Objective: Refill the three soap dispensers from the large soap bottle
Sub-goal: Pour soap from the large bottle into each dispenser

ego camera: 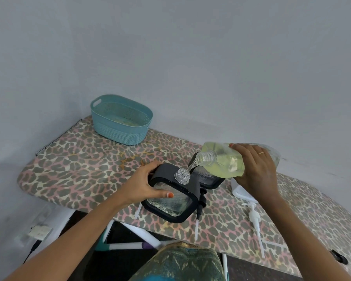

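The large soap bottle [227,161] was tipped nearly on its side above the board, its uncapped threaded neck pointing down and to the left, and a thin clear stream ran from that neck into the open mouth of the near soap dispenser [170,197]. The bottle was clear plastic, with pale yellow-green liquid pooled in its lower side. The right hand [255,169] was wrapped around the bottle's body, fingers over the top and thumb beneath, a ring on one finger. The near dispenser was a clear, textured tank in a black frame, tilted toward the camera, and the left hand [148,183] was clasped over its left edge, thumb (orange-painted nail) pressed on the clear front face. A second dispenser [208,176] of the same black-framed kind stood just behind it, partly hidden by the bottle. A black pump head [202,201] lay beside the near dispenser's right side, its tube pointing toward the camera. Further right lay a white pump head [253,214] with a long tube, near a white object [240,191] mostly hidden by the right wrist. All of this rested on a leopard-print ironing board [85,163], and a teal plastic basket [121,119] sat well apart at its far left end, against the grey wall [170,47].
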